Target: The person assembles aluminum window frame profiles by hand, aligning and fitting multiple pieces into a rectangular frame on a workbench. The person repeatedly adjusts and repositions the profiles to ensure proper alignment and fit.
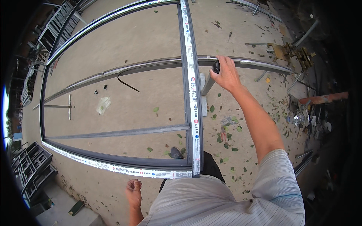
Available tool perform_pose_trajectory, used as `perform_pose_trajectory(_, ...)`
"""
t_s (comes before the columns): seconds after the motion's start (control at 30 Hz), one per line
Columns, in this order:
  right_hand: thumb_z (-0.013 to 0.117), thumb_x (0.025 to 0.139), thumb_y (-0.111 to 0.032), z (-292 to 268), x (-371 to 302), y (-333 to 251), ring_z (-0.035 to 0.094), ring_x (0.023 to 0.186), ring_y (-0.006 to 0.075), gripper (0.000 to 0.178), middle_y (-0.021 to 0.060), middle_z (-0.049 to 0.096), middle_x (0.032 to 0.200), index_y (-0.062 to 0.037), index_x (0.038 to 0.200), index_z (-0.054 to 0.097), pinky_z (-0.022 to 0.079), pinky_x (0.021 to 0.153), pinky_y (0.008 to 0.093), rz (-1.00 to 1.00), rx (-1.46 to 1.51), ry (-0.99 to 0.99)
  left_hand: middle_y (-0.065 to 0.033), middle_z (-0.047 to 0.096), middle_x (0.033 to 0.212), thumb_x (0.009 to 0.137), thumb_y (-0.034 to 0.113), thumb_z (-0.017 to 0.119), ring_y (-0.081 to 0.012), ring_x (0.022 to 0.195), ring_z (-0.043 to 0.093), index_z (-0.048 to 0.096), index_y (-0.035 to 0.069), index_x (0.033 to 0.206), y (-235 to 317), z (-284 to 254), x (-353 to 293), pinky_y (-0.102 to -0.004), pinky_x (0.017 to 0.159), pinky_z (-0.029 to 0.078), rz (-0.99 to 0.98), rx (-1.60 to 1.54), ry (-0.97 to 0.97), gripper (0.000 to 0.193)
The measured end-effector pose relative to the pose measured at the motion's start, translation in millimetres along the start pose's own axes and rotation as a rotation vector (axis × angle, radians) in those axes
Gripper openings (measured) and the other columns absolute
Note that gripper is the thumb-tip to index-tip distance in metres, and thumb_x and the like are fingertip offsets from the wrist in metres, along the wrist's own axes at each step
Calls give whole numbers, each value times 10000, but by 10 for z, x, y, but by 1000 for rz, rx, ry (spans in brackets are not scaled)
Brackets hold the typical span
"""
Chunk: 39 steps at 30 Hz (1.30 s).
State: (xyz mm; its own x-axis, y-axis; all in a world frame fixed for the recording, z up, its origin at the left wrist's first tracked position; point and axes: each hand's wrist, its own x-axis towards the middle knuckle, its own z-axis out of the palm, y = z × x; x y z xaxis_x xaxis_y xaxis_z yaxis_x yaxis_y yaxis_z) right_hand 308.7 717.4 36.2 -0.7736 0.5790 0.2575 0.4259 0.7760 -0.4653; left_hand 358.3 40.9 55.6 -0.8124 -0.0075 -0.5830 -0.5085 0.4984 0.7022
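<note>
A large rectangular window or door frame (193, 100) of dark metal, its faces covered in printed white protective film, lies across a long metal rail (151, 64). To the right of the frame, my right hand (227, 74) is closed at the rail, gripping a small black piece (216, 67); its exact kind is hidden by the fingers. My left hand (134, 191) hangs below the frame's near edge, apart from it. Its fingers are curled in, and no object shows in them. A thin black curved strip (127, 83) hangs from the rail inside the frame opening.
A grey crossbar (124, 132) spans beneath the frame's near part. Stacked frames (62, 26) stand far left, with dark frame sections (32, 169) near left. A yellowish metal machine (292, 52) and a rusty beam (324, 98) sit at right. Leaves (226, 145) litter the concrete floor.
</note>
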Motion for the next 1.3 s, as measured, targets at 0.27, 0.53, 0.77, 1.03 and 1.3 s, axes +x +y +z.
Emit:
perform_pose_trajectory(0.27,840,892,-225,202,665,-33,537,1397,405,678,186,611,1443,-80,1502,583,489,1171,495,-177,-73,-223,-98,745,1020,1123,237,684,-173,907,731,692,-21,1147,-204,-32,-139,-312,859,607,-31,-1,47,259)
perform_pose_trajectory(0.53,884,868,-201,282,857,70,523,1420,388,710,172,593,1463,-89,1503,587,482,1197,479,-277,-7,-333,-79,748,1018,1112,254,711,-159,898,728,690,3,1159,-239,18,-193,-288,821,590,-74,15,60,256)
perform_pose_trajectory(0.77,898,861,-220,248,884,136,537,1412,400,748,188,613,1450,-79,1523,581,478,1189,471,-273,74,-349,-68,751,1024,1112,276,718,-149,895,725,699,22,1144,-261,-3,-138,-271,796,570,-57,49,25,257)
perform_pose_trajectory(1.03,896,890,-288,316,857,-3,484,1500,392,818,175,519,1597,-120,1601,527,434,1261,478,-232,77,-382,-53,734,1002,1120,253,708,-144,884,701,698,2,1129,76,-37,-137,-286,824,561,-7,105,73,252)
perform_pose_trajectory(1.3,797,953,-507,290,709,50,397,1579,406,893,196,432,1695,-160,1693,435,393,1299,499,-232,-73,-213,-37,718,1017,1127,261,700,-127,881,671,703,17,1125,288,-343,-41,-279,820,551,145,77,317,244)
